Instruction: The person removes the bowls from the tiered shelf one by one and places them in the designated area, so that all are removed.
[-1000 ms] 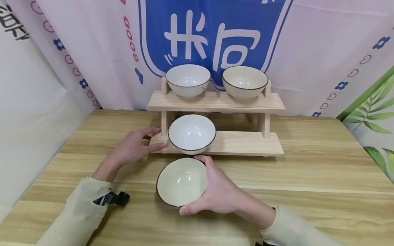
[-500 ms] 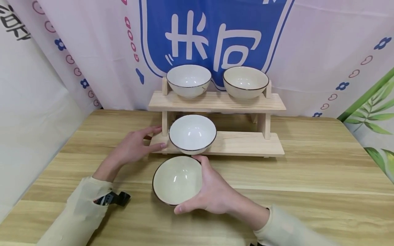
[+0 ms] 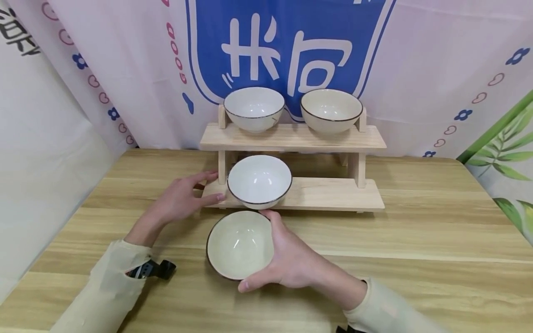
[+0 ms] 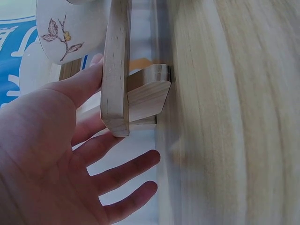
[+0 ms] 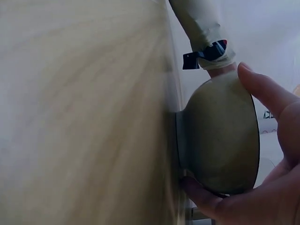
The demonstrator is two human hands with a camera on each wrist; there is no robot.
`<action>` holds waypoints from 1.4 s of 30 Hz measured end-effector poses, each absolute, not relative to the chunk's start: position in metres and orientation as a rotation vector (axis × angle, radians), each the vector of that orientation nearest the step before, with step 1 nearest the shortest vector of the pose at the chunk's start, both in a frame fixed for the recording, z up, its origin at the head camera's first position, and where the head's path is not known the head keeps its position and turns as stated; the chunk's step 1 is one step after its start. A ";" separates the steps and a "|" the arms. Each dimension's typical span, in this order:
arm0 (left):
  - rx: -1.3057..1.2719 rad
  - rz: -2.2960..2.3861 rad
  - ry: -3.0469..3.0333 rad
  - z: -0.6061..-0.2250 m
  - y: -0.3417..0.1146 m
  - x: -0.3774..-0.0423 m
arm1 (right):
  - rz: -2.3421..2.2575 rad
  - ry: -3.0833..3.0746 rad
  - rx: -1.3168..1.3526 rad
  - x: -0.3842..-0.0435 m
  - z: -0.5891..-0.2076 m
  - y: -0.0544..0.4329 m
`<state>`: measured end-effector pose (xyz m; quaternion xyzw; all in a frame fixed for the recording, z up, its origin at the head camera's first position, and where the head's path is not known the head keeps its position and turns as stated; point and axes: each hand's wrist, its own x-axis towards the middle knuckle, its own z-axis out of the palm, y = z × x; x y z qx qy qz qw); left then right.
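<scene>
My right hand grips a beige bowl with a dark brown rim, thumb at the near side and fingers round the far side. In the right wrist view the bowl stands upright with its foot right at the tabletop. My left hand rests at the left end of the two-tier wooden shelf, its thumb over the lower board. In the left wrist view the outer fingers are straight and spread beside the board end. A white bowl sits on the lower tier, just behind the beige one.
On the upper tier stand another white bowl at left and a second beige bowl at right. A printed curtain hangs behind the wooden table. A dark strap device sits on the left wrist.
My right hand has shifted slightly left with the beige bowl, mostly in the first half second. My left hand and the other bowls stay in place.
</scene>
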<state>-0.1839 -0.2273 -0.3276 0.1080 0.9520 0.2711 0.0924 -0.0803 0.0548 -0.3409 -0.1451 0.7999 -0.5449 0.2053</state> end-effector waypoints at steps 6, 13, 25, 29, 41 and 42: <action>0.318 0.808 2.823 -0.328 -0.229 -0.182 | -1.541 2.179 -0.462 -0.087 -0.338 0.062; 0.338 0.822 2.824 -0.330 -0.230 -0.183 | -1.484 2.205 -0.425 -0.096 -0.329 0.078; 0.336 0.813 2.827 -0.329 -0.229 -0.184 | -1.392 2.462 -0.252 -0.112 -0.298 0.111; 0.340 0.812 2.830 -0.328 -0.230 -0.184 | -1.480 2.503 -0.325 -0.116 -0.299 0.111; 0.337 0.811 2.826 -0.329 -0.229 -0.186 | -1.655 2.481 -0.379 -0.128 -0.310 0.096; 0.338 0.810 2.828 -0.329 -0.229 -0.186 | -1.668 2.474 -0.373 -0.130 -0.311 0.094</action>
